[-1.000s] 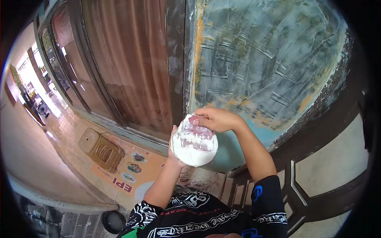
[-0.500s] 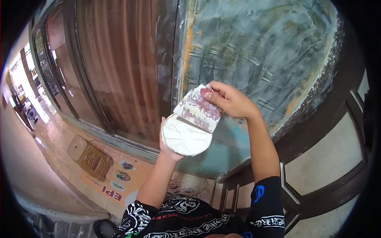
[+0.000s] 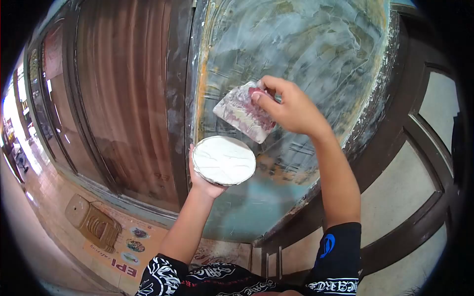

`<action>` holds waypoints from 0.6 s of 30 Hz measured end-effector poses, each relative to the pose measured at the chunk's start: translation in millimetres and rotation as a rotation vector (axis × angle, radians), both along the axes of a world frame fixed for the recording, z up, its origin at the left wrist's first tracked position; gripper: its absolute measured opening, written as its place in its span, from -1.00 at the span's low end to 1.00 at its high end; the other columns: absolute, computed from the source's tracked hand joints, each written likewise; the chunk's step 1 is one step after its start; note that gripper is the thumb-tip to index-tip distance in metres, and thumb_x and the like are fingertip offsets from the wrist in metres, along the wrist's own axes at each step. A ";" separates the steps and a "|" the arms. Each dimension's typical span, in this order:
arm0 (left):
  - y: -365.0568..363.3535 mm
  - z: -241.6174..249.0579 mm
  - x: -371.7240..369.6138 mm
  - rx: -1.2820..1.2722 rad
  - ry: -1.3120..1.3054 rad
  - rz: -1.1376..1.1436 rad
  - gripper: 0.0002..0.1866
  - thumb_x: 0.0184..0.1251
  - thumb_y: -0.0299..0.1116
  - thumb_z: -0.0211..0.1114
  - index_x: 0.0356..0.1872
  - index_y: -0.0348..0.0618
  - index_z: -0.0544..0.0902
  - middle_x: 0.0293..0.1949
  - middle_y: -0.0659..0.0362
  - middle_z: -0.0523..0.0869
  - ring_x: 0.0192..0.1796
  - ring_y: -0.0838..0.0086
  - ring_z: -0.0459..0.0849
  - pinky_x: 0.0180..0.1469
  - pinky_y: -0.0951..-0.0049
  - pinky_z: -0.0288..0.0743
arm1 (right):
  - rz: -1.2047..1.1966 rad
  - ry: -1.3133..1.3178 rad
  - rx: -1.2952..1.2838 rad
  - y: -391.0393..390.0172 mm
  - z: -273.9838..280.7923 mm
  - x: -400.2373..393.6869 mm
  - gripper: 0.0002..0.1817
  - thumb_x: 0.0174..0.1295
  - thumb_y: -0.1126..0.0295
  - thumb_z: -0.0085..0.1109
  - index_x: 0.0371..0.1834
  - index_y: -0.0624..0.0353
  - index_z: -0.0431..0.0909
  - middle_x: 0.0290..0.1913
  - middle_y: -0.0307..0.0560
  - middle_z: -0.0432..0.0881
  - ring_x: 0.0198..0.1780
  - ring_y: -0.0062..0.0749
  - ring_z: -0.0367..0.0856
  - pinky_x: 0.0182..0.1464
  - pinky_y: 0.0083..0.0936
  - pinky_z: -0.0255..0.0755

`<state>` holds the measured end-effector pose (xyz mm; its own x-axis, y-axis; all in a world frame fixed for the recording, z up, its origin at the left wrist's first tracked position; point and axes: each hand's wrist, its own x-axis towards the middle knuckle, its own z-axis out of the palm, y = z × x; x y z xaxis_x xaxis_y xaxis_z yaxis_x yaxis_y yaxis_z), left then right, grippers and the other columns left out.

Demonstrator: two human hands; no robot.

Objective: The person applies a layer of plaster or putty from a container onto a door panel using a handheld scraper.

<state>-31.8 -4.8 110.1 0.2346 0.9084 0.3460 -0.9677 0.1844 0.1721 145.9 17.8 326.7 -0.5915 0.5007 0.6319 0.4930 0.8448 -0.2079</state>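
My left hand (image 3: 205,183) supports a round container of white putty (image 3: 224,160) from below and the side; most of its fingers are hidden behind it. Smooth ridges mark the putty's surface. Between thumb and fingers, my right hand (image 3: 284,104) grips a red putty spreader (image 3: 247,112) smeared with white. Its broad edge tilts down to the left, above the container and apart from it. Behind both hands stands a wall panel (image 3: 301,54) with streaky grey-white patches over green and orange.
Dark wooden framing with pale panels (image 3: 410,172) runs along the right. Curtained glass (image 3: 123,98) fills the left. On the floor lie a brown plastic stool (image 3: 94,224) and a printed orange banner (image 3: 133,246).
My right hand has lifted the spreader up off the putty, leaving a gap between them. The view has shifted to the right, and the container sits slightly higher and further left in it.
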 end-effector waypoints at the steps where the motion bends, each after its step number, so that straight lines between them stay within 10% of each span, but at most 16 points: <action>1: 4.2 3.2 2.5 -0.003 -0.002 0.012 -0.09 0.34 0.45 -0.08 0.46 -0.08 0.34 0.44 -0.10 0.38 0.42 -0.22 0.35 0.40 -0.42 0.16 | 0.000 0.002 0.005 2.7 7.2 1.2 -0.72 0.33 0.21 0.20 -0.28 0.26 0.57 -0.53 -0.07 0.53 -0.47 -0.43 0.46 -0.33 -0.37 0.38; 17: 21.8 41.0 17.5 0.129 -0.061 0.035 -0.10 0.38 0.43 -0.11 0.44 -0.16 0.36 0.40 -0.10 0.43 0.38 -0.14 0.44 0.39 -0.20 0.33 | -0.246 0.100 0.325 80.4 217.1 56.4 -0.62 0.36 0.10 0.29 -0.23 0.29 0.68 -0.36 -0.29 0.67 -0.33 -0.64 0.49 -0.17 -0.53 0.41; 18: 20.6 40.3 16.7 0.132 -0.062 0.041 -0.10 0.38 0.43 -0.11 0.44 -0.16 0.36 0.40 -0.10 0.43 0.38 -0.14 0.44 0.39 -0.20 0.33 | -0.281 0.280 0.321 82.4 225.2 51.4 -0.67 0.25 0.24 0.32 -0.27 0.38 0.73 -0.43 0.07 0.74 -0.39 -0.31 0.69 -0.27 -0.29 0.51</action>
<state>-15.1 15.8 150.4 0.1723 0.8624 0.4761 -0.9835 0.1239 0.1316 197.3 100.3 551.8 -0.2474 0.3712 0.8950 0.6730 0.7303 -0.1168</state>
